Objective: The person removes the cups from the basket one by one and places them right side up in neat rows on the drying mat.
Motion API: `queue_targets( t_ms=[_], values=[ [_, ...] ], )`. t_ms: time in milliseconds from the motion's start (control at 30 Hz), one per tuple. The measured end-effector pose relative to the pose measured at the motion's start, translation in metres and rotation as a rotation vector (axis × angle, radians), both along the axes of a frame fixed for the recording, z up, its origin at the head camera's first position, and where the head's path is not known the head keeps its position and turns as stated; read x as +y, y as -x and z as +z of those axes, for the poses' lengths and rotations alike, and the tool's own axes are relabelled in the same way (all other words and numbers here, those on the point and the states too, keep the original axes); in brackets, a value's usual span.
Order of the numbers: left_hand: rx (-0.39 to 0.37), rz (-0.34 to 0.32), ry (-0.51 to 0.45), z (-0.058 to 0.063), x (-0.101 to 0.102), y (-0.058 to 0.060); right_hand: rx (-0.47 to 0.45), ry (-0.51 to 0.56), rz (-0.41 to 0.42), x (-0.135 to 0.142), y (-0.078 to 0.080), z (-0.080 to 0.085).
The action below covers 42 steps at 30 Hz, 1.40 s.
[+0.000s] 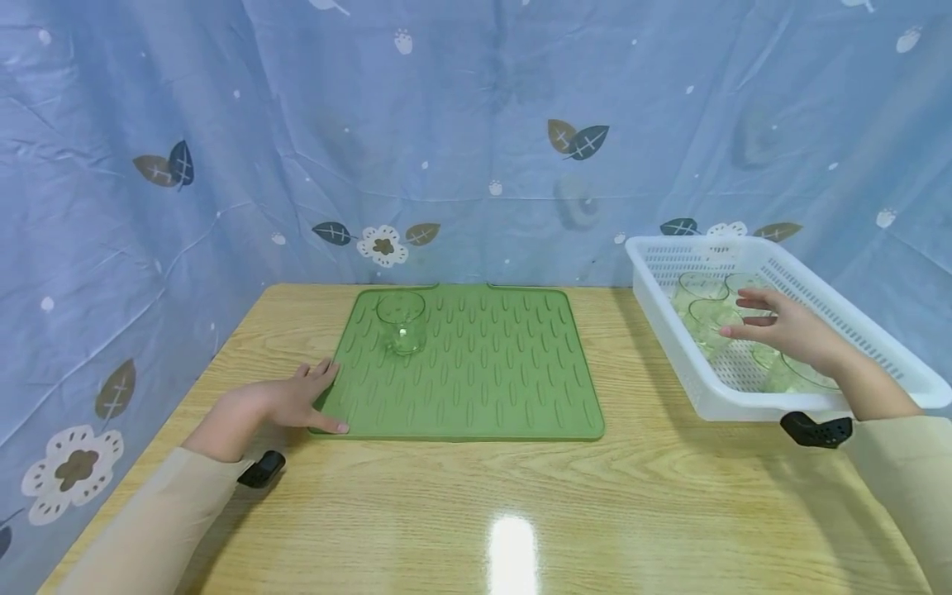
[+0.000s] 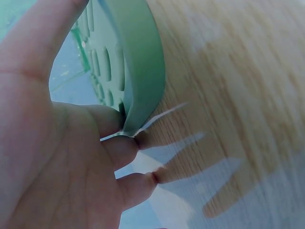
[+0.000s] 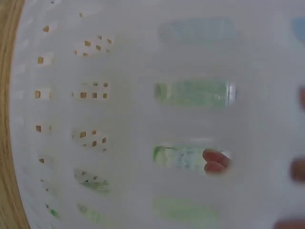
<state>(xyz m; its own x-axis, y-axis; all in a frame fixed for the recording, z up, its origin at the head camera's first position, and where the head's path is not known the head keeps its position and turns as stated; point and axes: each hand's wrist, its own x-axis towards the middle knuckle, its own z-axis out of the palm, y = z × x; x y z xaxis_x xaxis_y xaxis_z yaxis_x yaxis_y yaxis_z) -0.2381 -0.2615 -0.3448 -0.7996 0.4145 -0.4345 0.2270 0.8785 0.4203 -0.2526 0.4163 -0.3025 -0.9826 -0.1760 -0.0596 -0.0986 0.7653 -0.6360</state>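
Note:
A green drying mat (image 1: pixel 476 380) with raised ridges lies on the wooden table. My left hand (image 1: pixel 293 401) rests at its front left corner, fingers extended, thumb on the mat's edge; the left wrist view shows the fingertips against the mat's rim (image 2: pixel 143 62). One clear glass (image 1: pixel 402 322) stands upright on the mat's back left part. My right hand (image 1: pixel 792 326) hovers over a white plastic basket (image 1: pixel 773 402) with fingers spread loosely and nothing held. Just beside its fingers is a clear glass (image 1: pixel 706 326). In the right wrist view the slotted basket wall (image 3: pixel 133 124) hides most of the hand.
Several clear glasses, among them a back one (image 1: pixel 702 287) and a front one (image 1: pixel 806 373), stand inside the basket. Its raised walls surround them. A blue patterned cloth (image 1: pixel 476 124) hangs behind the table. Wooden tabletop (image 1: pixel 416 512) extends before the mat and basket.

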Motion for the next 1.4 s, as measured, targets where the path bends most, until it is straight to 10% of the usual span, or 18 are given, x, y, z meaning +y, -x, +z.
queue_targets(
  t_ms=[1400],
  values=[
    [-0.013,0.003,0.014,0.003,0.002,0.0,-0.038,-0.243,0.017,-0.011,0.017,-0.008]
  ],
)
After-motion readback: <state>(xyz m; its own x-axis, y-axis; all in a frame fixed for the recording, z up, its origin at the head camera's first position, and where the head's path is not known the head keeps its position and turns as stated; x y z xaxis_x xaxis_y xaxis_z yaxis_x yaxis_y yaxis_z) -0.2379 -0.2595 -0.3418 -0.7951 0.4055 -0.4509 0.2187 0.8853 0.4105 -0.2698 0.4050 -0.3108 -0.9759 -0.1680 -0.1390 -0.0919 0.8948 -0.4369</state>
